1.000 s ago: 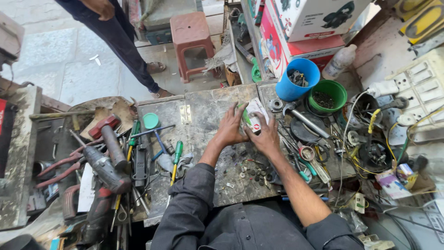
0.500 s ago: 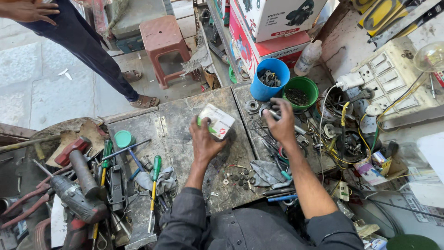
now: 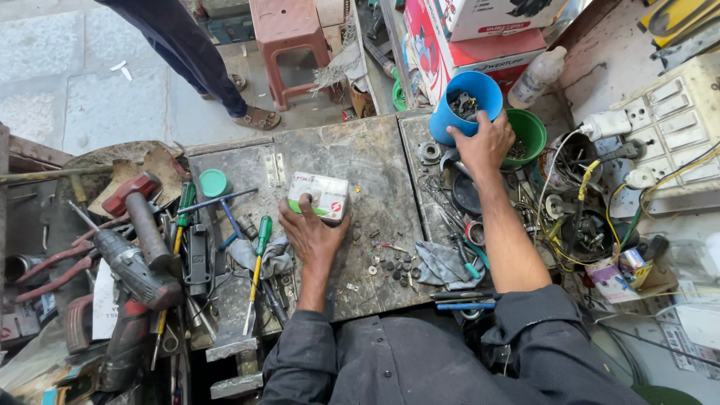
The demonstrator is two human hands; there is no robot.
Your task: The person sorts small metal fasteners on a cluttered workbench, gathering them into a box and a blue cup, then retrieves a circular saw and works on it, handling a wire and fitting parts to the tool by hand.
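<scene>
Small white box (image 3: 319, 196) flat on the workbench (image 3: 375, 161) under the left hand (image 3: 313, 234)'s clasping grip; right hand (image 3: 482, 142) clenched on the blue cup (image 3: 463, 109)'s rim.

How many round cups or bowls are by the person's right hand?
2: a blue cup under the right hand, and a green bowl just right of it. Clutter may hide more.

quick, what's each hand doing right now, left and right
Left hand: resting on the small white and green box, fingers on its near edge.
Right hand: fingers curled over the rim of the blue cup, gripping it.
</scene>
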